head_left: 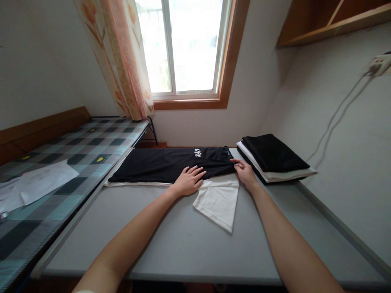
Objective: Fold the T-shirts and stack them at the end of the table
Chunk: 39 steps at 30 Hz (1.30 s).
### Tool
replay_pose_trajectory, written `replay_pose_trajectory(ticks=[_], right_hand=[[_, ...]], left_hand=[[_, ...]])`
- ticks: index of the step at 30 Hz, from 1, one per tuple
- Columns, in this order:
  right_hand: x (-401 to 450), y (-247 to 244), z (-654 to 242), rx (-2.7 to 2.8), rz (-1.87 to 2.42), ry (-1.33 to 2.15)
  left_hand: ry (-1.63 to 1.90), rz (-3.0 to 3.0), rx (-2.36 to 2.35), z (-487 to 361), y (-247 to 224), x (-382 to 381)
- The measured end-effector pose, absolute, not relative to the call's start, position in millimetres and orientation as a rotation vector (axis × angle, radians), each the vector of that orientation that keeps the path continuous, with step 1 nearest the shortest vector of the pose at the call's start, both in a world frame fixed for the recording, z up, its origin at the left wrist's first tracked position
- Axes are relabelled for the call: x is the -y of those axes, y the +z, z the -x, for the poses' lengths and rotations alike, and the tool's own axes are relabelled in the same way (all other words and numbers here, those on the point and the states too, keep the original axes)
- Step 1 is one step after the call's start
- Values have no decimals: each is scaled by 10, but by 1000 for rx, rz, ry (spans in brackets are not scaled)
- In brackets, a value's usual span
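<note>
A pair of black pants [155,165] with white lettering lies folded lengthwise across the table, its gathered waistband end at the right. Beneath it is a white shirt [218,201], whose sleeve sticks out toward me and whose edge shows along the near side. My left hand [189,181] rests flat with fingers spread, on the near edge of the black pants and the white cloth. At the right end, my right hand [244,173] pinches the near corner of the waistband between thumb and fingers.
A stack of folded black and white clothes [275,156] sits at the table's right rear, by the wall. The grey table [183,244] adjoins a bed with a checked cover [61,156] on the left, where white papers [45,183] lie. A shelf [332,28] overhangs the right side.
</note>
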State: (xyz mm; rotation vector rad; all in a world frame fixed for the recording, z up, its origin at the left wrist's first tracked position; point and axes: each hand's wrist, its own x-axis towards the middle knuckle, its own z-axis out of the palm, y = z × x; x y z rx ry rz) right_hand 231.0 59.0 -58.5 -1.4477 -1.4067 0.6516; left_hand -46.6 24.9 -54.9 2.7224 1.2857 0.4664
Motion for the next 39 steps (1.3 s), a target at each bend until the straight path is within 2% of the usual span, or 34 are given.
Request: replay_pose_trajectory(ticks=[11, 15, 23, 31, 39], right_hand=[[-630, -654, -2304, 1178, 1301, 805], [-629, -665, -2276, 1229, 1323, 709], [-685, -782, -2301, 1463, 1366, 430], [-657, -842, -2269, 1552, 1643, 168], [-647, -831, -2227, 1596, 1724, 139]], left_hand=[[394, -2761, -1254, 481, -551, -230], [413, -2765, -1242, 476, -547, -212], [709, -2865, -1260, 447, -478, -141], [673, -2923, -1217, 474, -471, -146], [712, -2851, -1184, 766, -460, -23]])
